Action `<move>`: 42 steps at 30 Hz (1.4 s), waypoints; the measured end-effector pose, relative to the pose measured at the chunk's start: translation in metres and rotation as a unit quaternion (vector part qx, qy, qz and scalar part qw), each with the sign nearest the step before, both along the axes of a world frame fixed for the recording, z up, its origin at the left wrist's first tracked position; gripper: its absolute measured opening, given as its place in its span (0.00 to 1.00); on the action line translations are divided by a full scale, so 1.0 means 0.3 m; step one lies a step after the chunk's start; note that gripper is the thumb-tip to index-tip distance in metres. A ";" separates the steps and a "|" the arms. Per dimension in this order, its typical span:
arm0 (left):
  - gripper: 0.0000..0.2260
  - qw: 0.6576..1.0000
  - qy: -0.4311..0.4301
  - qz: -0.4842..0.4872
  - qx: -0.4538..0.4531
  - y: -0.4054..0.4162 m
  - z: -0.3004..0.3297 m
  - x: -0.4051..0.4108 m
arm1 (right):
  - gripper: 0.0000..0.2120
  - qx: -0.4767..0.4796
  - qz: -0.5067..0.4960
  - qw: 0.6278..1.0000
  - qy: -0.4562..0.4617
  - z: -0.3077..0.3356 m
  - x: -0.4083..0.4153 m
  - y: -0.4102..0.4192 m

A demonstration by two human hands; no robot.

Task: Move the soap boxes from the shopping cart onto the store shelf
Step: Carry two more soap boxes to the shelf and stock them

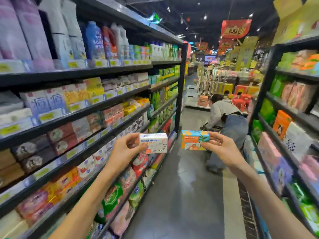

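My left hand pinches a white soap box marked "Goat Soap" by its left end, thumb below and fingers on top. My right hand pinches an orange and teal soap box by its right end. Both boxes are held up level, side by side, in the middle of the aisle. The black store shelf runs along the left, its tiers packed with boxed soaps. The shopping cart is out of view.
A second black shelf with bagged goods lines the right side. A person bends over further down the aisle. The grey aisle floor lies between the shelves. Stools and goods fill the far end.
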State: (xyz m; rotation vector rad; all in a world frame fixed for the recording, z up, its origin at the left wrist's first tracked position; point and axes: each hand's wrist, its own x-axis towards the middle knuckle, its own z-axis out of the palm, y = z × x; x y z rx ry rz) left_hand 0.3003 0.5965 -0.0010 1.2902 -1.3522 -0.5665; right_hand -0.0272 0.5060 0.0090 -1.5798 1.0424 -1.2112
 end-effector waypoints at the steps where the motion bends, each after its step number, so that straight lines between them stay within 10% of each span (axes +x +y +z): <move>1: 0.14 1.000 -0.002 0.020 0.000 -0.059 0.000 0.013 | 0.18 -0.001 0.018 1.000 -0.001 0.010 0.025 -0.098; 14: 0.18 0.951 -0.026 0.304 0.047 -0.389 -0.085 0.482 | 0.19 -0.031 0.288 0.955 0.058 -0.044 0.774 -0.933; 42: 0.20 0.724 -0.039 0.645 0.242 -0.614 -0.275 0.811 | 0.20 -0.072 0.499 0.852 0.141 -0.255 1.659 -1.304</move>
